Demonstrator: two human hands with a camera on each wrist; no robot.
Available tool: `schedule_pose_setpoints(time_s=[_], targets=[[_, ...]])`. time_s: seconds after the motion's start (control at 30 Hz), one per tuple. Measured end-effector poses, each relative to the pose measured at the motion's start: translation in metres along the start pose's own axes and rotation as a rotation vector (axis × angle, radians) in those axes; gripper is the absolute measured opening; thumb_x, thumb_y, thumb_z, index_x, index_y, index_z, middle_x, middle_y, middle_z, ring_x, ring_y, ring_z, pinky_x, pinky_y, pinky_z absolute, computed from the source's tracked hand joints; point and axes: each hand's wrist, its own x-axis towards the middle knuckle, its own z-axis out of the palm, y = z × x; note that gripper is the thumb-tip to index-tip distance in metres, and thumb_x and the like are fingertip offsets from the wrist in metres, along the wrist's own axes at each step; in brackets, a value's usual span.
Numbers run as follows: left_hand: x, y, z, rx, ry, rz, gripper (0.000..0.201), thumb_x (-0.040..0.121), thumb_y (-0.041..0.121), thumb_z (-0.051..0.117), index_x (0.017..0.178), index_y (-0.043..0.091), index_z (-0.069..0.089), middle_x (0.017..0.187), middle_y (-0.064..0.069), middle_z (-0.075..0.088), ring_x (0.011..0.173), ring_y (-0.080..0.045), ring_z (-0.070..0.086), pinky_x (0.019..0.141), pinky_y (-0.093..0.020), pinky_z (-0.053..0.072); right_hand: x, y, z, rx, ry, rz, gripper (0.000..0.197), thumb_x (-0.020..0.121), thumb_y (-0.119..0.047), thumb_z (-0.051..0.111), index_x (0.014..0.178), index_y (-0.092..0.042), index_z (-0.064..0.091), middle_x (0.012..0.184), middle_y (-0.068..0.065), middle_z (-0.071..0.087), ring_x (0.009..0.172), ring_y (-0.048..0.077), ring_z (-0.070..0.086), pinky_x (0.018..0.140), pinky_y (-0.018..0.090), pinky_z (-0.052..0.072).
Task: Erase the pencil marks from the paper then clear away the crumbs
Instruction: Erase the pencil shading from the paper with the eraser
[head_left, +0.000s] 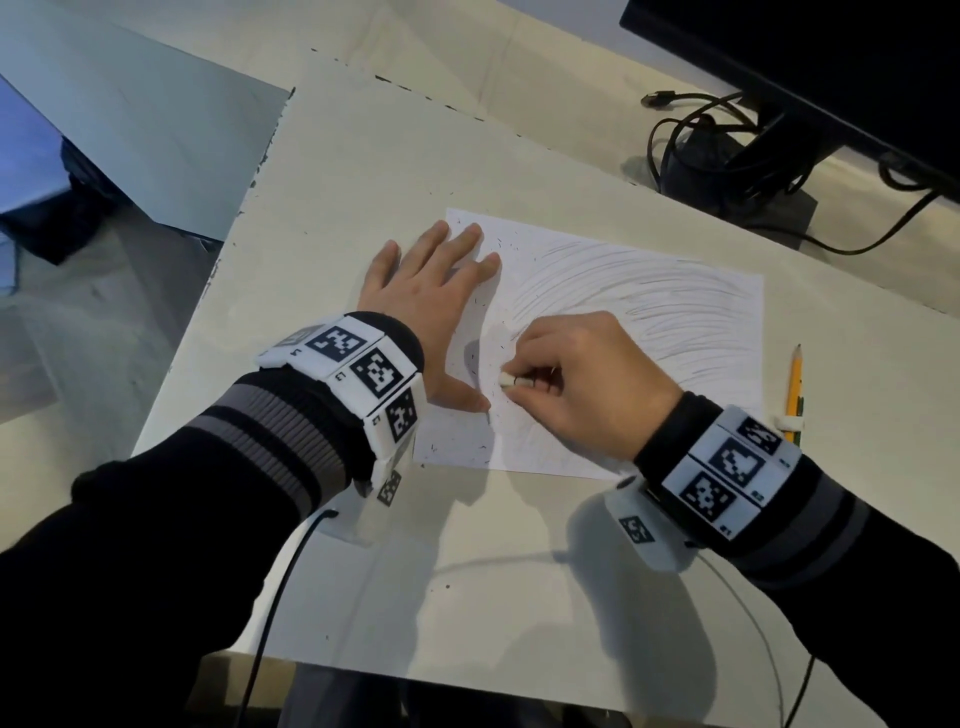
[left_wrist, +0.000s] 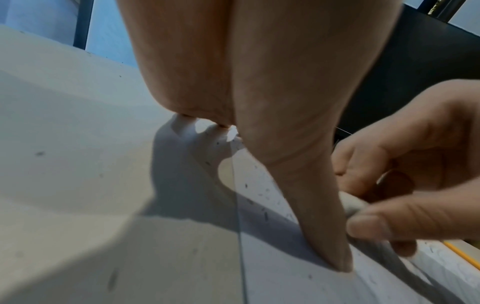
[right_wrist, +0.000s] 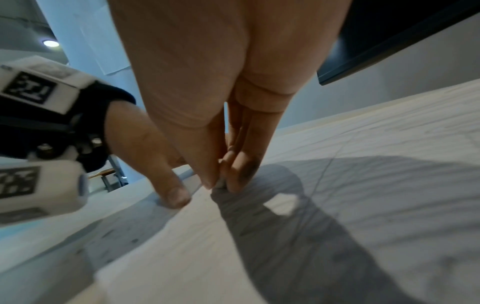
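A white sheet of paper lies on the table, its right part covered in grey pencil strokes. The left part is rubbed pale and strewn with dark eraser crumbs. My left hand lies flat on the sheet's left edge, fingers straight and thumb stretched toward the eraser. My right hand pinches a small white eraser whose tip touches the paper beside the left thumb. In the left wrist view the eraser shows behind my thumb. The right wrist view has the eraser tip squeezed between my fingertips.
A yellow pencil lies on the table right of the sheet. A black monitor on its stand, with tangled cables, fills the back right. The table's left edge drops to the floor. Wrist-camera cables trail over the front edge.
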Motion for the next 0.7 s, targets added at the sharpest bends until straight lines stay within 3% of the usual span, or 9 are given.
schedule_pose_setpoints(time_s=[0.17,0.3,0.47,0.6,0.7], targets=[[0.001,-0.001,0.000,0.011,-0.010,-0.001,0.133,0.060,0.074,0.076,0.155,0.030,-0.005,0.162,0.008,-0.019,0.149,-0.016,-0.020,0.122,-0.050,-0.004,0.015,0.013,-0.009,0.010,0.147,0.062,0.006,0.081,-0.022,0.078,0.083,-0.016,0.077,0.076,-0.008,0.066,0.068,0.007,0.059,0.067,0.029,0.053],[0.001,-0.001,0.001,0.014,-0.010,0.002,0.135,0.059,0.075,0.076,0.155,0.030,-0.006,0.162,0.008,-0.019,0.149,-0.016,-0.021,0.122,-0.050,-0.004,0.004,0.001,0.000,0.019,0.017,-0.021,0.007,0.082,-0.022,0.077,0.087,-0.017,0.078,0.079,-0.010,0.066,0.068,0.002,0.056,0.067,0.020,0.049],[0.001,-0.001,0.001,0.013,-0.008,-0.008,0.133,0.059,0.073,0.077,0.155,0.030,-0.005,0.162,0.008,-0.018,0.149,-0.016,-0.020,0.121,-0.049,-0.004,0.018,0.013,-0.008,-0.017,0.150,0.057,0.009,0.084,-0.024,0.075,0.082,-0.015,0.077,0.075,-0.007,0.065,0.068,0.009,0.058,0.067,0.031,0.052],[0.001,0.000,0.000,0.011,-0.006,-0.004,0.134,0.059,0.072,0.078,0.156,0.029,-0.004,0.163,0.008,-0.018,0.149,-0.016,-0.020,0.121,-0.049,-0.004,0.007,0.003,-0.001,-0.009,0.052,-0.011,0.009,0.084,-0.023,0.076,0.089,-0.017,0.078,0.080,-0.008,0.067,0.070,0.006,0.059,0.069,0.025,0.052],[0.000,0.000,0.000,-0.001,-0.003,-0.003,0.133,0.059,0.072,0.078,0.156,0.029,-0.003,0.163,0.008,-0.018,0.149,-0.016,-0.020,0.121,-0.050,-0.004,0.018,0.012,-0.009,-0.035,0.121,0.048,0.009,0.084,-0.025,0.075,0.089,-0.017,0.078,0.081,-0.008,0.067,0.074,0.007,0.060,0.072,0.027,0.053]])
